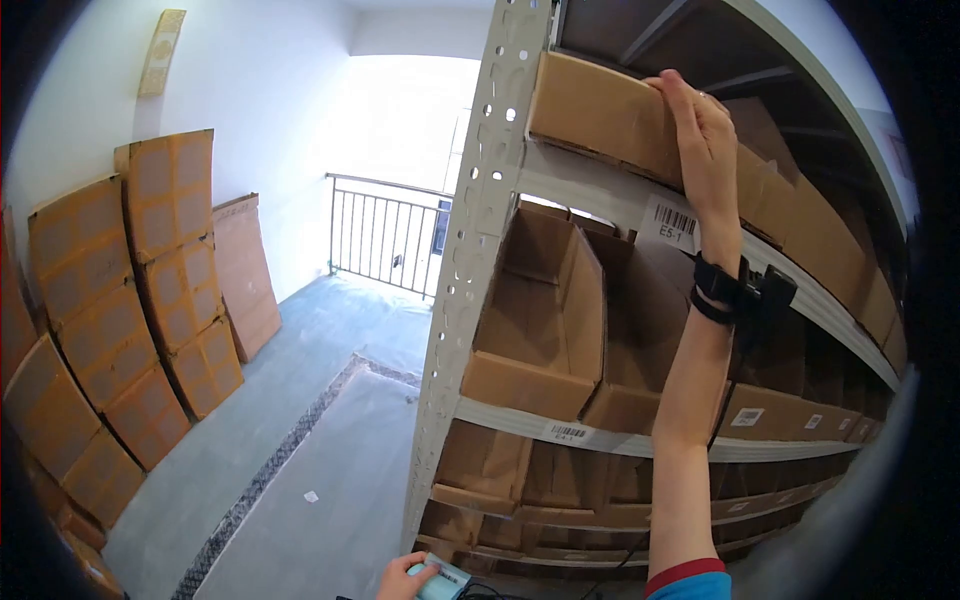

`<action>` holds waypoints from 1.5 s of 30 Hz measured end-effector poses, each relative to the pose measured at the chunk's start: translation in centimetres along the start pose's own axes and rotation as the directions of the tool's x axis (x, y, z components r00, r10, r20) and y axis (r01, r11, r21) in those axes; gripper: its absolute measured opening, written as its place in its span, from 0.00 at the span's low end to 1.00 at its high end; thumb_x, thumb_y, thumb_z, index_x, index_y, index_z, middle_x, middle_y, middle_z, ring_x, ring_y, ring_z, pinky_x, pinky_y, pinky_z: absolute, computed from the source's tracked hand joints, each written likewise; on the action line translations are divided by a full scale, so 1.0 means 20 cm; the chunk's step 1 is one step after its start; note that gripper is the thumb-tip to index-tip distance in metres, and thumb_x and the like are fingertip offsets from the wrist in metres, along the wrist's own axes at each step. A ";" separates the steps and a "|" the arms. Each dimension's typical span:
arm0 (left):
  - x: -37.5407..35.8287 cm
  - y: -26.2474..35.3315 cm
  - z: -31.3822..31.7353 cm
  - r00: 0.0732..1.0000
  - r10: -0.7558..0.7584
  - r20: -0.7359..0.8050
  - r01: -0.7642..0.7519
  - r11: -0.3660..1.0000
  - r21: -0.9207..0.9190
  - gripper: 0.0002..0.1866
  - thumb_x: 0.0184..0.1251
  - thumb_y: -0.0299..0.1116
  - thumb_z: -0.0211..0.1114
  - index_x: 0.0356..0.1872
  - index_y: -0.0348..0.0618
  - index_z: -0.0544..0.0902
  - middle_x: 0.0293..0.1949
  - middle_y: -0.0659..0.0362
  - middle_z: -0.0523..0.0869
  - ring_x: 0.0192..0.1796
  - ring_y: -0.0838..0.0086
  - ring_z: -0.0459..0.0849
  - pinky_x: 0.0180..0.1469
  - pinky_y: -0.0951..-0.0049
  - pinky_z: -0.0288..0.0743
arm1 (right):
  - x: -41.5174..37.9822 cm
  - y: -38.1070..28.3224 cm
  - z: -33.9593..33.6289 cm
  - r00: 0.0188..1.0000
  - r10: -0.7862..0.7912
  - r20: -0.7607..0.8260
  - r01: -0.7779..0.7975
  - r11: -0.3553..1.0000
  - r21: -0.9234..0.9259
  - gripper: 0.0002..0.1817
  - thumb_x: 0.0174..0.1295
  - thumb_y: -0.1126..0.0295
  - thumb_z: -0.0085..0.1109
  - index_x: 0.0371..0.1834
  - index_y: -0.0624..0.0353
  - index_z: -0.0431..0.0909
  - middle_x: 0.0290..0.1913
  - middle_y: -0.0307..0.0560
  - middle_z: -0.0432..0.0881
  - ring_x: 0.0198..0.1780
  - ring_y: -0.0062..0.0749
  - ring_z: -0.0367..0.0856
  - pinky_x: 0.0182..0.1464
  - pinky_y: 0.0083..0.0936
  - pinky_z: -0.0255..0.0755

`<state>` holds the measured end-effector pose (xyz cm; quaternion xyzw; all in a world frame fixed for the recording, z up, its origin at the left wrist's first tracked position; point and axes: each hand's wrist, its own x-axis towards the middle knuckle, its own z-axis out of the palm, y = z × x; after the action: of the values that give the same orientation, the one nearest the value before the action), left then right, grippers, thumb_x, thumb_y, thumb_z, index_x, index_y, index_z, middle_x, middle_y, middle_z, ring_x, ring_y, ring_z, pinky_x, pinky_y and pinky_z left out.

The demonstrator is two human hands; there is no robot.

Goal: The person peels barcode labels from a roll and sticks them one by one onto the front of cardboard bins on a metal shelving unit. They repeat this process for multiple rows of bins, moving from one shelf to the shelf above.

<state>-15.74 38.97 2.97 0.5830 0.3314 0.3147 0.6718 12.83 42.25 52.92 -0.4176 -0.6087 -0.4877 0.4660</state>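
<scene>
My right hand (705,140) is raised to the upper shelf, its fingers hooked over the front rim of a cardboard bin (600,105). A black strap with a small black device (745,290) is around that wrist. Just below the hand, a barcode label marked E5-1 (670,225) is on the shelf edge. Low in the view, my left hand (402,580) grips a pale teal object with a label (440,578); its lower part is cut off by the frame, and I cannot tell its kind. Dark cables lie beside it.
The metal rack's perforated upright (470,260) stands beside open cardboard bins (530,370) on several shelves. Taped cardboard boxes (110,320) are stacked against the left wall, with a flat cardboard panel (245,275) beside them. A railing (390,235) runs at the back.
</scene>
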 end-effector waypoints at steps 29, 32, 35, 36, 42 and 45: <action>-0.17 -0.04 0.99 0.834 -0.455 0.311 0.509 0.419 -0.752 0.18 0.69 0.50 0.53 0.45 0.48 0.79 0.36 0.63 0.85 0.31 0.76 0.84 0.23 0.79 0.78 | -1.77 -0.60 -1.08 0.598 0.116 0.793 -0.426 0.884 0.192 0.11 0.60 0.58 0.61 0.28 0.52 0.81 0.21 0.37 0.79 0.26 0.28 0.79 0.28 0.23 0.71; -0.18 -0.05 1.16 0.808 -0.413 0.421 0.588 0.504 -0.633 0.10 0.62 0.35 0.62 0.42 0.43 0.80 0.36 0.60 0.83 0.36 0.77 0.80 0.34 0.74 0.73 | -1.83 -0.56 -1.32 0.303 0.435 0.848 -0.483 0.837 -0.257 0.16 0.62 0.53 0.58 0.27 0.54 0.80 0.17 0.41 0.78 0.22 0.33 0.80 0.26 0.26 0.72; -0.21 0.04 1.34 0.949 -0.159 0.271 0.256 0.891 -0.374 0.19 0.63 0.33 0.62 0.54 0.39 0.73 0.47 0.57 0.80 0.47 0.74 0.80 0.46 0.72 0.74 | -2.01 -0.50 -1.51 0.098 0.566 0.819 -0.743 0.589 -0.319 0.19 0.65 0.51 0.54 0.32 0.57 0.79 0.15 0.44 0.77 0.19 0.37 0.80 0.25 0.29 0.71; -0.21 0.07 1.40 0.967 -0.016 0.254 0.081 0.965 -0.249 0.23 0.62 0.33 0.62 0.57 0.36 0.72 0.49 0.56 0.80 0.50 0.74 0.79 0.51 0.72 0.73 | -2.07 -0.49 -1.56 0.033 0.589 0.808 -0.827 0.470 -0.309 0.18 0.65 0.52 0.53 0.34 0.58 0.79 0.15 0.44 0.78 0.20 0.36 0.81 0.25 0.29 0.71; -0.22 0.18 1.67 0.860 0.492 0.135 -0.509 0.848 0.150 0.30 0.60 0.32 0.67 0.62 0.31 0.67 0.52 0.53 0.78 0.53 0.73 0.75 0.58 0.71 0.69 | -2.07 -0.41 -1.73 -0.016 0.644 0.765 -0.998 -0.052 0.023 0.18 0.66 0.63 0.54 0.51 0.66 0.71 0.35 0.48 0.83 0.31 0.26 0.81 0.35 0.29 0.75; -0.33 0.36 1.79 0.928 0.346 0.136 -0.331 0.936 -0.120 0.24 0.62 0.33 0.66 0.56 0.33 0.71 0.47 0.56 0.80 0.48 0.75 0.77 0.52 0.74 0.71 | -2.01 -0.42 -1.81 0.199 0.680 0.705 -0.972 0.048 0.228 0.19 0.66 0.66 0.54 0.54 0.67 0.68 0.41 0.52 0.82 0.40 0.27 0.80 0.43 0.26 0.73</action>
<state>9.28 14.02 14.29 0.6216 0.1573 0.3949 0.6580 19.31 3.00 15.39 -0.5939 -0.4394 0.2393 0.6301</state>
